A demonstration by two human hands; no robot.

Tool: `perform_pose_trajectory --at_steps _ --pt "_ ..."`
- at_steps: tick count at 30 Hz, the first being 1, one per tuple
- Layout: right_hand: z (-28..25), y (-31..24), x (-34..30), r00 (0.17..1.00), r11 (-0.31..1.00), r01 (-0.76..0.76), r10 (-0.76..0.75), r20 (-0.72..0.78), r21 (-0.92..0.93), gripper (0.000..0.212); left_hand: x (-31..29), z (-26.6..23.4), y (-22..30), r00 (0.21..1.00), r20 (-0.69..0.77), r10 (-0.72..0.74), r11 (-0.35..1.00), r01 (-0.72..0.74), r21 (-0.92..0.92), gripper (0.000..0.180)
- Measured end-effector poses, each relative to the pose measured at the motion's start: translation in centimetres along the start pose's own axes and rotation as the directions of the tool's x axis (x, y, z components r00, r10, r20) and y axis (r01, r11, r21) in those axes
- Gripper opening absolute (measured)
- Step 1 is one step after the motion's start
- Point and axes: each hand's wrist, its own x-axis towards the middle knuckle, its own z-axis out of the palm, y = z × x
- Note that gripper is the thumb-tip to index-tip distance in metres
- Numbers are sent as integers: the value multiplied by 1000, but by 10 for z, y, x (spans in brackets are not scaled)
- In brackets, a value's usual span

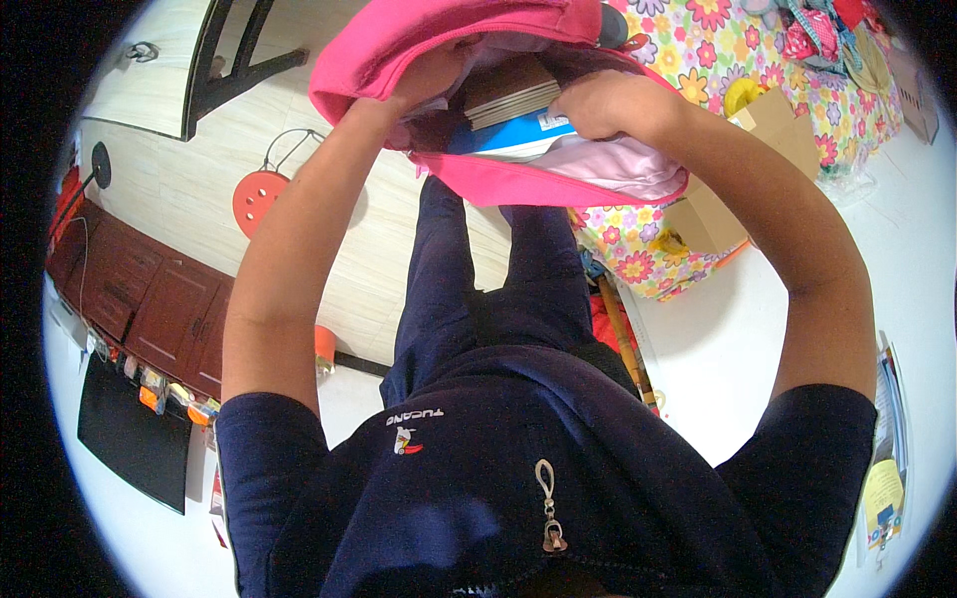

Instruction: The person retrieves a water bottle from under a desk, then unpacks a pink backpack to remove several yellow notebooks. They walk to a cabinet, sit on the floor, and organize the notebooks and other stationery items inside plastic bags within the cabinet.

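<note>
A bright pink fabric bag [558, 184] hangs unzipped in front of my legs, its pale lining showing. Inside it lie a stack of brown-covered notebooks [510, 95] and, on their near side, a blue book [498, 138] with a white label. My left hand [434, 78] reaches into the bag's left side, and its fingers are hidden by the fabric. At the right end of the books, my right hand [603, 108] is curled closed against the blue book's labelled corner. Part of its grip is out of sight.
Beyond the bag at right, a flowered cloth [713, 60] carries an open cardboard box [773, 135] and a heap of clothes [822, 35]. A red round stool [261, 202] stands on the tiled floor at left. Dark wooden cabinets [164, 299] and a black screen [135, 429] are farther left.
</note>
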Motion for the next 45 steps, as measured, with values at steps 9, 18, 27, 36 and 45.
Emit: perform_pose_trajectory --at_steps 9,18,27,36,45 --pt "-14 -9 54 972 979 197 -187 -145 53 59 -7 -1 9 983 135 -127 992 127 10 35" --pt "-1 -9 86 965 968 146 -185 -184 -203 50 -9 1 8 907 393 -152 923 -11 384 44" --pt "1 -14 84 823 986 90 4 -568 137 34 -10 15 -1 994 86 -60 998 58 23 38" --pt "4 -4 42 742 971 151 -237 -627 -188 29 -19 14 1 987 -112 -119 857 45 -513 30" --pt "-52 -35 -111 810 982 189 -154 -566 3 14 -48 -33 64 903 -22 -430 371 155 -916 36"
